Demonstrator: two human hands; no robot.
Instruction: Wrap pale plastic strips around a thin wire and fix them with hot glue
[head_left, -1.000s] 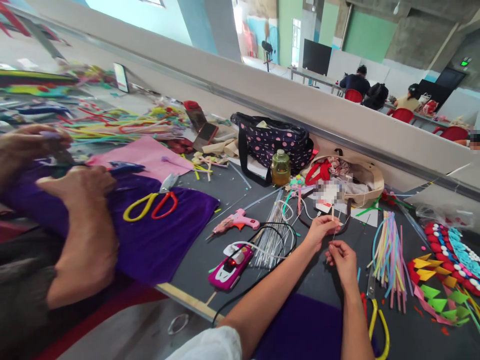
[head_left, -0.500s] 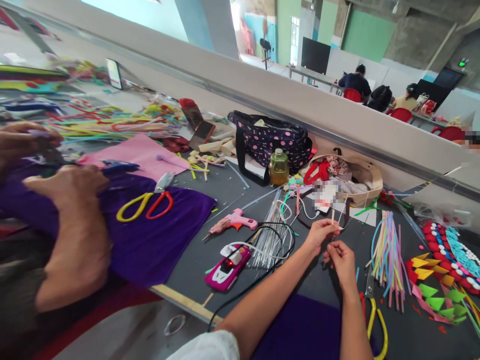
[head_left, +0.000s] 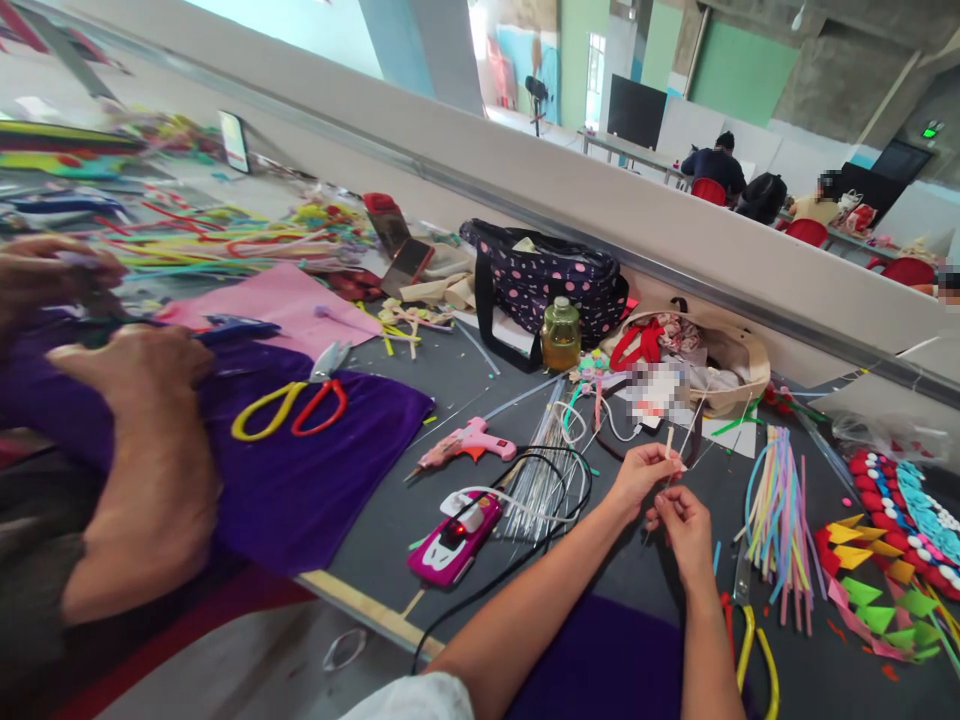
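Observation:
My left hand (head_left: 637,478) is closed in a pinch on a short cream-coloured stem (head_left: 670,440), which stands up from the fingertips. A thin wire (head_left: 694,425) also slants upward from these fingers. Just below and to the right, my right hand (head_left: 684,515) has thumb and forefinger pressed together around what looks like a thin wire end; it is too fine to make out fully. Close by on the right lie a bundle of pastel chenille stems (head_left: 784,515) and scissors (head_left: 742,610) with red and yellow handles. Beneath my forearms lies a dark purple cloth (head_left: 600,655).
A pink glue gun (head_left: 469,440), a magenta power strip (head_left: 456,540) with cables and a bundle of clear sticks (head_left: 536,490) lie left. Behind stand a bottle (head_left: 561,335) and dotted bag (head_left: 547,275). Another person's arm (head_left: 142,480) works at far left, near scissors (head_left: 300,395).
The view has shifted slightly. My hands keep nearly the same pinched pose, with the thin wires above my left fingers at a slightly different angle. Nothing has been let go.

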